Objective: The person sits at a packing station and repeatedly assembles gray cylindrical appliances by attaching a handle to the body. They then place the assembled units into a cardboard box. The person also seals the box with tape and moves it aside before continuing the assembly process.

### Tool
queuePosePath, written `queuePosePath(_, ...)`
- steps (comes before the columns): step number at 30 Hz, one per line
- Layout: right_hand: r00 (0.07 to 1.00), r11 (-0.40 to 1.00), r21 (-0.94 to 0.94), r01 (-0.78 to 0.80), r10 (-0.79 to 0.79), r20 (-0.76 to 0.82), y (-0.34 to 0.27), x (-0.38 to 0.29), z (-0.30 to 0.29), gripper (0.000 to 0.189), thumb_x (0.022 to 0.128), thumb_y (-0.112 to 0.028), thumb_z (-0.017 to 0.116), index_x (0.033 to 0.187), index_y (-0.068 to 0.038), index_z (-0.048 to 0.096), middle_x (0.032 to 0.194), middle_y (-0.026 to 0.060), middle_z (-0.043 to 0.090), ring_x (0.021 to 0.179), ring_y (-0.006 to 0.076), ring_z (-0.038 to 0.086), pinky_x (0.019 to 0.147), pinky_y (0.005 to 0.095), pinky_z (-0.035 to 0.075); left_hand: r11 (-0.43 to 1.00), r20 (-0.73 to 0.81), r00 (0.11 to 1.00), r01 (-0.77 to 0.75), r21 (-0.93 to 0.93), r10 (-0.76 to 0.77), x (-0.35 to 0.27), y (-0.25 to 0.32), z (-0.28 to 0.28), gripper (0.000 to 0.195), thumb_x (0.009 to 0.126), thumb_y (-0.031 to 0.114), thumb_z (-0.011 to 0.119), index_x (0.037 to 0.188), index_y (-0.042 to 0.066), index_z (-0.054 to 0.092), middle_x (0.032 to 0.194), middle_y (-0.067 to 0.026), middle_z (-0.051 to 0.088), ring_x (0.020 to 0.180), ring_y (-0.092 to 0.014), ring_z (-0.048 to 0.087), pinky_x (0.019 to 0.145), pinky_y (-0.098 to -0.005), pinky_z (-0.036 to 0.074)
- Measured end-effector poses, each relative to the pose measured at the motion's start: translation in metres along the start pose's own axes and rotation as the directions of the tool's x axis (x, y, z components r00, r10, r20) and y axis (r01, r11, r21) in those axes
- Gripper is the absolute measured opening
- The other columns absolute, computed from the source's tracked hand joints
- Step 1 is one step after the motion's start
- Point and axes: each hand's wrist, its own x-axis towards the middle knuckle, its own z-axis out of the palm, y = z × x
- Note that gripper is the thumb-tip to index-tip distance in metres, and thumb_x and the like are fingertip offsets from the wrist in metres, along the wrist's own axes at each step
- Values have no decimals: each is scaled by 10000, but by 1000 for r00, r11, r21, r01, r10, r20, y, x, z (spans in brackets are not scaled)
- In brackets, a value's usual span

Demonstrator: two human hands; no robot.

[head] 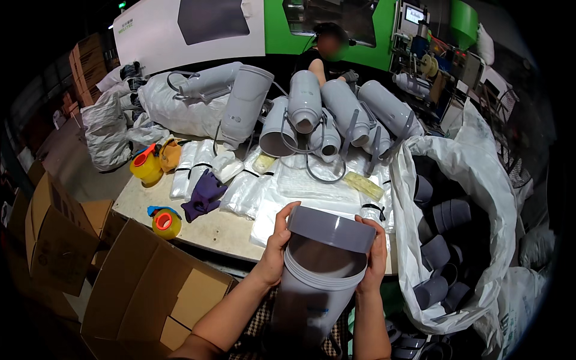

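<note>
In front of me stands a grey plastic flask body (pixel 315 297), its wide threaded mouth facing up. A darker grey round cap (pixel 332 229) sits tilted over that mouth, its far side raised and the opening still showing below its near edge. My left hand (pixel 275 252) grips the cap's left side, fingertips at the rim and palm beside the threads. On the other side my right hand (pixel 374 256) holds the cap's right edge, also close against the body. The lower end of the body is in shadow near my lap.
Several grey flasks (pixel 304 96) with handles lie at the table's (pixel 225 236) back. Plastic bag bundles (pixel 247 193), a purple glove (pixel 204 195) and yellow tape dispensers (pixel 166 225) lie nearer. A white sack (pixel 499 216) of caps stands right, an open carton (pixel 130 288) left. Behind works a person (pixel 310 60).
</note>
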Motion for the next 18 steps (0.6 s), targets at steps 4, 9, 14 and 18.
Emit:
queuePosePath(4, 999, 998, -63, 9, -11, -33, 9, 3, 1, 524, 1006, -442, 413, 1269, 3, 496, 1320, 143, 519, 1187, 203, 476, 1051, 337, 328, 995, -13, 999, 43, -94, -44, 1, -2, -10, 513, 999, 337, 371, 1452, 120, 263, 1343, -110, 450, 1218, -204, 472, 1072, -348, 347)
queuePosePath(9, 996, 999, -50, 9, -13, -85, 14, 1, -5, 540, 997, -462, 377, 1272, -13, 497, 1266, 128, 525, 1158, 205, 492, 1019, 345, 365, 981, -122, 992, -1, 196, 26, 11, -25, -8, 441, 1036, 381, 380, 1390, 126, 320, 1184, -76, 506, 1108, -149, 482, 991, -298, 392)
queuePosePath(14, 995, 999, -26, 24, -26, -99, 19, -6, -1, 379, 1031, -365, 314, 1145, -54, 496, 1215, 144, 532, 1114, 222, 534, 986, 368, 427, 953, -82, 997, 24, 303, 1, 0, -23, -18, 335, 1042, 320, 308, 1296, 104, 341, 1108, -82, 521, 1017, -112, 489, 919, -261, 387)
queuePosePath(18, 990, 998, 66, 6, 3, -141, 20, -6, 2, 404, 980, -438, 448, 1109, -57, 493, 1173, 139, 499, 1112, 245, 504, 989, 408, 401, 907, -154, 987, 94, 411, -33, -7, -13, -9, 397, 1026, 369, 331, 1293, 75, 335, 1134, -126, 518, 1068, -175, 491, 974, -313, 363)
